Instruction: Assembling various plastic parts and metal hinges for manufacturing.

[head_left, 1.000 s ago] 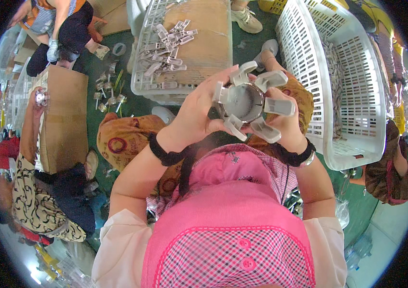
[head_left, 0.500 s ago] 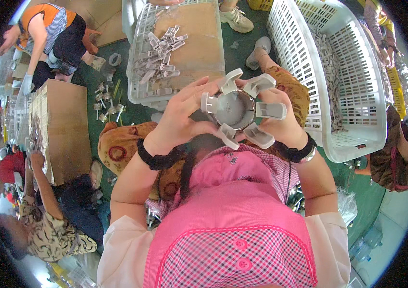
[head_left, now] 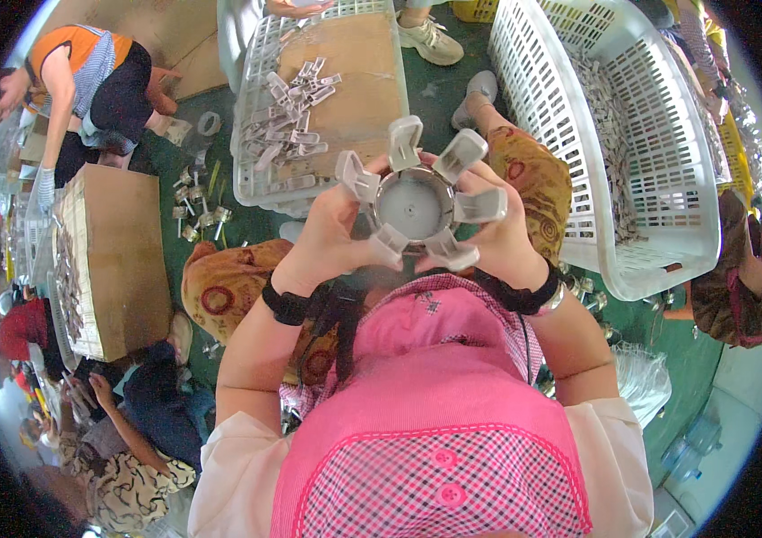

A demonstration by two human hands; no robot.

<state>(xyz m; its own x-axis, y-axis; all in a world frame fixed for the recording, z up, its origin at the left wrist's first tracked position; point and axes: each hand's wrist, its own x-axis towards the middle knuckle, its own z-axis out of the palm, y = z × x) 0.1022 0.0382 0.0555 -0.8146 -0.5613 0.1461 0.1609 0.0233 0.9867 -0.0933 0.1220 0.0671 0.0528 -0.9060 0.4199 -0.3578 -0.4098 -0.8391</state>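
In front of my chest I hold a round metal-rimmed piece (head_left: 411, 208) with several grey plastic arms spread around its edge. My left hand (head_left: 331, 240) grips it from the left, its fingers partly hidden behind the arms. From the right my right hand (head_left: 508, 235) closes around the other side, its fingers also partly hidden. The rim's flat grey inner disc faces up toward me. Beyond my hands, several loose grey plastic clips (head_left: 296, 121) lie on a cardboard sheet (head_left: 358, 90) over a white crate (head_left: 251, 179).
At the right stands a large white slotted basket (head_left: 565, 117) with many grey pieces inside. Left is a cardboard box (head_left: 125, 260). Several metal pieces with stems (head_left: 197, 204) lie on the green floor (head_left: 210, 161). Co-workers sit and bend at the left.
Both hands have brought the round piece slightly left, and its arms now sit at different angles. At the lower left, a co-worker has shifted position.
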